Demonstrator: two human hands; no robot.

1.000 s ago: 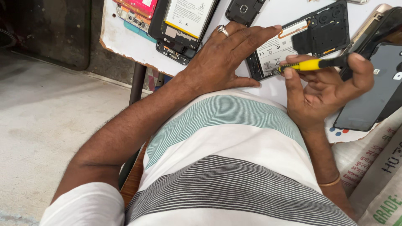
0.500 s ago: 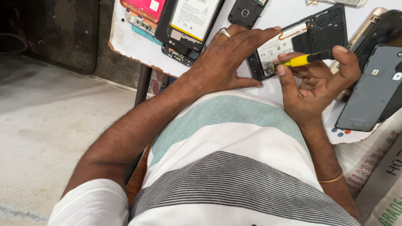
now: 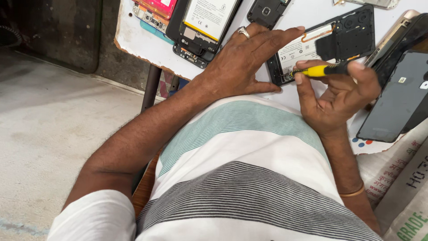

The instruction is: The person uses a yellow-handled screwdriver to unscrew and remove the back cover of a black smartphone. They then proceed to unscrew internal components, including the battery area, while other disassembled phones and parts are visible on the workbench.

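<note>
White tabletop [image 3: 312, 13] lay under my hands, above a concrete floor [image 3: 44, 134]. My left hand [image 3: 243, 62] lay flat, fingers spread, pressing the opened phone [image 3: 321, 44]. My right hand [image 3: 339, 96] pinched a yellow screwdriver [image 3: 318, 70], tip at the phone's lower edge.

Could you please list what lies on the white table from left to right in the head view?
Opened phone with white battery → left hand → opened black phone → yellow screwdriver in the right hand → dark phone back cover.

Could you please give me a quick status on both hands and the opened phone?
Left hand flat, steadying opened phone. Right hand grips yellow screwdriver, tip at phone's lower edge. Nothing obstructing.
</note>
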